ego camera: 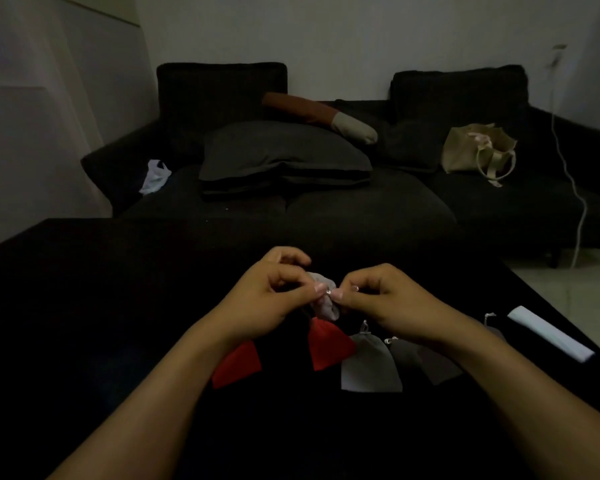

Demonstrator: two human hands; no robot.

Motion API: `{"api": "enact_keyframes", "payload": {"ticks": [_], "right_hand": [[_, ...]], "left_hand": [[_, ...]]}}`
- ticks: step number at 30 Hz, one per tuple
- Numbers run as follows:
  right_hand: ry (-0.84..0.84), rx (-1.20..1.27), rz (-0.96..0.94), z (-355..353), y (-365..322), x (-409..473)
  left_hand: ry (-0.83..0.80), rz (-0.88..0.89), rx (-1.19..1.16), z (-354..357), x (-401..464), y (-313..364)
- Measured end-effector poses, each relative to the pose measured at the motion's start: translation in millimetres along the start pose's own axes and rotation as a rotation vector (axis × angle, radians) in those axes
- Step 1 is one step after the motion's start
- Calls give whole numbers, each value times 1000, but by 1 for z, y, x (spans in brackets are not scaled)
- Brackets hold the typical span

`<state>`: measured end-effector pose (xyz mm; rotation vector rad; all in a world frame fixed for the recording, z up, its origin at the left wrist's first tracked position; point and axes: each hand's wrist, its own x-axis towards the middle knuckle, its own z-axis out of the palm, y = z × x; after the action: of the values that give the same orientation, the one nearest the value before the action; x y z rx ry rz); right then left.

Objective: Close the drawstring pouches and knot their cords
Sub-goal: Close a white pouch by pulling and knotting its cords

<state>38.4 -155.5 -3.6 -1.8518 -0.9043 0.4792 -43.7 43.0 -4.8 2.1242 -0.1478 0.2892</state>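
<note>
Hands are held together above the black counter (84, 306), with a small pale grey pouch (326, 306) gripped between them. The left hand (274, 292) is curled, its thumb and forefinger pinching the gathered top of that pouch; the right hand (385, 299) is likewise curled, its fingertips pinching at the same gathered neck, where a short bit of pale cord (329, 292) is seen between the nails. Whether a knot is already formed there cannot be told, as the light is dim and the spot is small.

Below the hands, other pouches are laid in a row on the counter. A red pouch (238, 365) is partly covered by the left wrist, and a second red pouch (328, 344) lies just beside it, directly under the held one. To the right a light grey pouch (369, 365) is seen with its cord at the top, touching a darker grey pouch (409, 355), which is partly hidden by the right forearm. Another dark pouch (442, 368) is overlapped beside it. Near the right edge of the counter a folded white cloth (551, 336) is laid at a slant.

Behind the counter a dark sofa (361, 209) is seen, bearing a grey pillow (281, 154), a beige tote bag (475, 150) and a white plastic bag (155, 176).
</note>
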Motion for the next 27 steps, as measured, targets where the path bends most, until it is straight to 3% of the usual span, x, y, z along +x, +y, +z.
{"api": "enact_keyframes", "payload": {"ticks": [3, 8, 16, 21, 27], "right_hand": [[-10, -9, 19, 3, 0, -1], [65, -157, -99, 1, 4, -1], [95, -213, -72, 3, -3, -6], [190, -30, -45, 12, -10, 2], [68, 16, -193, 0, -17, -7]], "left_hand": [[-17, 62, -55, 6, -2, 5], [3, -99, -333, 11, -4, 10], [-8, -195, -385, 8, -3, 11], [13, -170, -351, 11, -4, 12], [-77, -168, -356, -1, -7, 17]]}}
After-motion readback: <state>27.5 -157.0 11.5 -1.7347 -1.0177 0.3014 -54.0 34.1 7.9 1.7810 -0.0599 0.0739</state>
